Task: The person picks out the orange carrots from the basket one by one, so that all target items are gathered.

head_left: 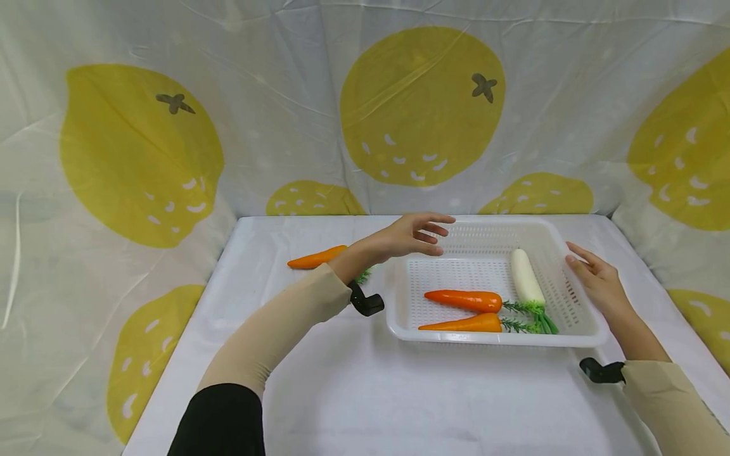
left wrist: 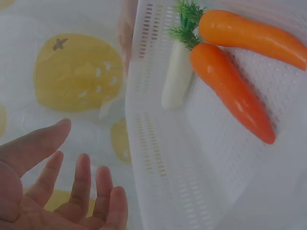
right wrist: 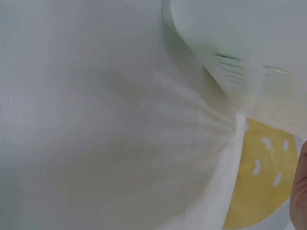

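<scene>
A white perforated plastic basket (head_left: 496,340) rests on the white-covered table. In it lie two orange carrots, the rear carrot (head_left: 464,299) and the front carrot (head_left: 462,323), with a white radish (head_left: 526,275) at their right, green leaves toward the front. My left hand (head_left: 413,235) hovers over the basket's back left corner with fingers apart and loosely bent, holding nothing. At the basket's right side, my right hand (head_left: 597,278) has its thumb and fingers close to the rim; contact is hard to tell. The right wrist view shows only a sliver of this hand (right wrist: 300,191).
Left of the basket lies another carrot (head_left: 313,258) on the table, partly hidden behind my left forearm. A lemon-print cloth (head_left: 296,114) hangs behind and beside the white tabletop (head_left: 399,405).
</scene>
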`<state>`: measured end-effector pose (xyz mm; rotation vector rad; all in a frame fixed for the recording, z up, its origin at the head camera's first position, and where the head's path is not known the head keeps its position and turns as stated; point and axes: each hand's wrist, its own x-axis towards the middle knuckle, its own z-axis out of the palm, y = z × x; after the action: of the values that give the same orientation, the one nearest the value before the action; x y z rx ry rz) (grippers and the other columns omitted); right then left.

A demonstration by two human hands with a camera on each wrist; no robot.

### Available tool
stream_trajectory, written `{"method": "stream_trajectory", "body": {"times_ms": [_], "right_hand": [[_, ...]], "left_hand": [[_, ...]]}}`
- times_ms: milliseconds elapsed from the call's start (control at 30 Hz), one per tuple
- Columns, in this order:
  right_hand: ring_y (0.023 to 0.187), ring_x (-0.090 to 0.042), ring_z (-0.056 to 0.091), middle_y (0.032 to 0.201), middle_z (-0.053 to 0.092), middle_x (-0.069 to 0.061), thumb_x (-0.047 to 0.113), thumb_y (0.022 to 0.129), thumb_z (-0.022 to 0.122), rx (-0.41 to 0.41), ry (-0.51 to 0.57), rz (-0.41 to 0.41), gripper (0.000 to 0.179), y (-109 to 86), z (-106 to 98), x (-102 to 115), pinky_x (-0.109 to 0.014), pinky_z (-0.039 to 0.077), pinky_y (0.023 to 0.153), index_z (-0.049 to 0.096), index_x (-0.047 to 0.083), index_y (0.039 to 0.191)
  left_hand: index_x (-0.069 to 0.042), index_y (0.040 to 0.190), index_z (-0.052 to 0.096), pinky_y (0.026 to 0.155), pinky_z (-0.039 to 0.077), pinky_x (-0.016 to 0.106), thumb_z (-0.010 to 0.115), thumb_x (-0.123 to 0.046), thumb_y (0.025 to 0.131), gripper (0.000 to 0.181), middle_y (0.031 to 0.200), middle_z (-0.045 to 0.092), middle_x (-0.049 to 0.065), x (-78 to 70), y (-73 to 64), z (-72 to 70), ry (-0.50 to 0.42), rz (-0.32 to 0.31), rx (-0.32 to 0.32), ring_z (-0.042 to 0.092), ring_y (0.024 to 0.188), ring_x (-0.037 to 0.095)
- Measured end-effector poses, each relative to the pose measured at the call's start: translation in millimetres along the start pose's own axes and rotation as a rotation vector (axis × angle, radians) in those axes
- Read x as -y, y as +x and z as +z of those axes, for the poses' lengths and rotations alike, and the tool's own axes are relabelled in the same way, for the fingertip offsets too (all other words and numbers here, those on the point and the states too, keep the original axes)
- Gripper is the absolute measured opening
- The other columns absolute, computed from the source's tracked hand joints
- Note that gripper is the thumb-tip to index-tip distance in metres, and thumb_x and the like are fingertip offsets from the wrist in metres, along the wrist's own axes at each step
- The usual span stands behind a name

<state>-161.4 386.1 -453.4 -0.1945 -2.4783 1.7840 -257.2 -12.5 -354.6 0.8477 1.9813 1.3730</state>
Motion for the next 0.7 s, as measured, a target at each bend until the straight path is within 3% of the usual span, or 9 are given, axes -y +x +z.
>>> {"method": "stream_trajectory", "body": {"times_ms": [400, 700], "right_hand": [[0.079, 0.009, 0.062, 0.095, 0.063, 0.035, 0.032, 0.104, 0.055, 0.012, 0.006, -0.011, 0.054, -0.6, 0.1, 0.3, -0.014, 0.052, 0.062, 0.041, 0.020, 0.154], [0.077, 0.006, 0.064, 0.095, 0.065, 0.031, 0.025, 0.104, 0.054, 0.014, 0.050, -0.017, 0.051, -1.5, 0.3, 2.8, -0.015, 0.053, 0.061, 0.042, 0.018, 0.153]], "left_hand": [[-0.015, 0.145, 0.053, 0.094, 0.052, 0.033, 0.071, 0.000, 0.091, 0.060, 0.134, 0.059, 0.009, 9.0, 44.2, 29.1, -0.017, -0.076, 0.072, 0.061, 0.115, 0.022], [-0.012, 0.143, 0.055, 0.091, 0.051, 0.025, 0.071, 0.002, 0.090, 0.058, 0.138, 0.057, 0.012, 20.7, 66.2, 48.4, 0.011, -0.124, 0.179, 0.061, 0.114, 0.021]]}}
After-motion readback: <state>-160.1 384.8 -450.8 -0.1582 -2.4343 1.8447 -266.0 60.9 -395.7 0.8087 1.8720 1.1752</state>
